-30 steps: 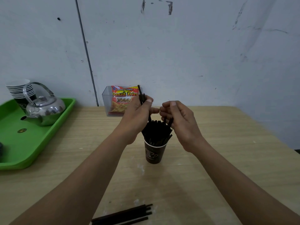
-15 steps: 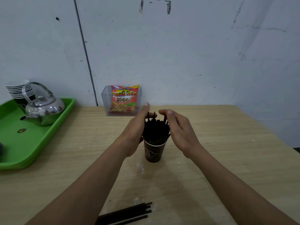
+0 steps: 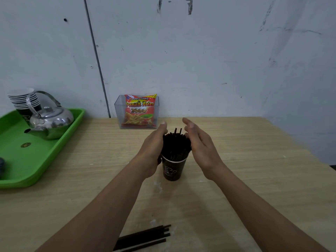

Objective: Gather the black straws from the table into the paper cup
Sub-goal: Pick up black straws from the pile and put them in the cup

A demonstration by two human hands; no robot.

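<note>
Black plastic straws (image 3: 176,145) stand bunched upright in the dark paper cup with a white rim (image 3: 172,169), which sits on the light wooden table (image 3: 254,179) near its middle. Two of those straws poke up above the rest. From the head view, my left hand (image 3: 153,148) is flat against the left side of the bunch, fingers straight and together, palm facing inward; it grips nothing. My right hand (image 3: 201,148) mirrors it on the right side, fingers extended and spread loose, palm toward the straws; whether it touches them I cannot tell, and it grips nothing either. More loose black straws (image 3: 143,238) lie flat in a small heap on the table at the near edge, between my forearms and well apart from the cup. Against the pale wall behind the cup stands a clear plastic box (image 3: 118,113) with a red and yellow snack packet (image 3: 140,111) upright inside it. On the far left a green plastic tray (image 3: 36,160) carries a shiny metal kettle (image 3: 51,121) and, behind it, a stack of paper cups (image 3: 22,99).
</note>
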